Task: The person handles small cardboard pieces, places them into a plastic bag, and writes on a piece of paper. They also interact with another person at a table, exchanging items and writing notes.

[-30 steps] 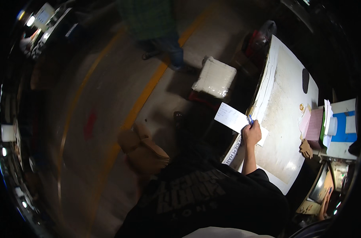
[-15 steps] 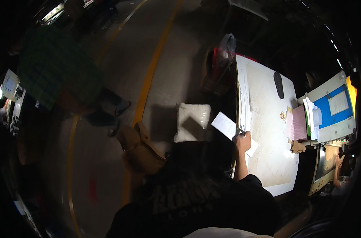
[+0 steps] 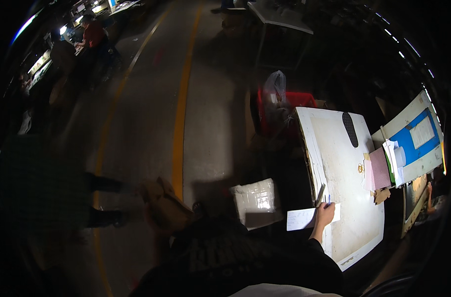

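At the near left edge of the white tabletop (image 3: 354, 218), my right hand (image 3: 326, 214) is closed around a blue pen (image 3: 328, 199). Under it lies a white slip of paper (image 3: 300, 220) with handwriting, partly hanging past the edge. A dark, narrow stick-like object (image 3: 320, 194) stands out beside the fingers; I cannot tell whether it is gripped too. My left hand is not visible. Left of the table, a white wrapped package (image 3: 255, 200) sits lower down, and a brown cardboard or paper piece (image 3: 165, 203) is near my left side.
A black insole-shaped piece (image 3: 350, 129) and rubber bands (image 3: 360, 168) lie on the table. Pink sheets (image 3: 376, 168) and a blue board (image 3: 419, 133) stand along its right side. Beyond are a red crate (image 3: 300, 100) with a plastic bag (image 3: 276, 86). A person in dark green (image 3: 42, 183) is at left.
The whole view has shifted, so the table and package appear lower. The slip now lies level rather than slanted beneath my right hand. The person in green appears farther left and lower.
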Demonstrator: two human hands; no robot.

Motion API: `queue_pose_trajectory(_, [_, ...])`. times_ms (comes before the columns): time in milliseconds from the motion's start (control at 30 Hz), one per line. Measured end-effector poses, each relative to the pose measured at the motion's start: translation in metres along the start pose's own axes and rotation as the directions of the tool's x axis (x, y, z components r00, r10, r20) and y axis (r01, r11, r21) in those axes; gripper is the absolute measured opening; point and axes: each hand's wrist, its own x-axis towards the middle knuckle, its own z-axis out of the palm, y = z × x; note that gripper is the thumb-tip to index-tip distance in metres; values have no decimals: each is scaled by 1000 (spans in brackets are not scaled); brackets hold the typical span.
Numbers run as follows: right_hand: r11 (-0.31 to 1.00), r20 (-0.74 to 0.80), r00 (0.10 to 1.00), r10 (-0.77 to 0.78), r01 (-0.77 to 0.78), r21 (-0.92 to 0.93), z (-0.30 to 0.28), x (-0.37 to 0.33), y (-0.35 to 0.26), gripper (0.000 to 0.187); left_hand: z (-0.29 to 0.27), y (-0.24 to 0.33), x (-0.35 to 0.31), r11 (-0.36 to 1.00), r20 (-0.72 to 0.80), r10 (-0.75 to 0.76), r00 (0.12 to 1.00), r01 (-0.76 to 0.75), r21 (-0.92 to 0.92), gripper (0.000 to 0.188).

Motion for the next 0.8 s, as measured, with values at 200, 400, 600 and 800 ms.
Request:
queue_pose_trajectory(200, [881,-26,918,396,-388,-270,-16,-32,-39,39,59,-40,128,673,237,-306,922,386,-631,86])
queue_pose_trajectory(400, [862,153,890,429,-454,225,9,10,5,51,151,-66,228,-237,782,-335,526,756,-610,68])
queue_pose_trajectory(600, [812,198,813,547,-573,111,36,79,-33,57,204,24,357,-108,850,-389,355,899,-425,71])
queue_pose_trajectory(800, [895,176,886,428,-443,51,84,185,-165,47,280,11,435,-44,783,-202,588,793,-607,80])
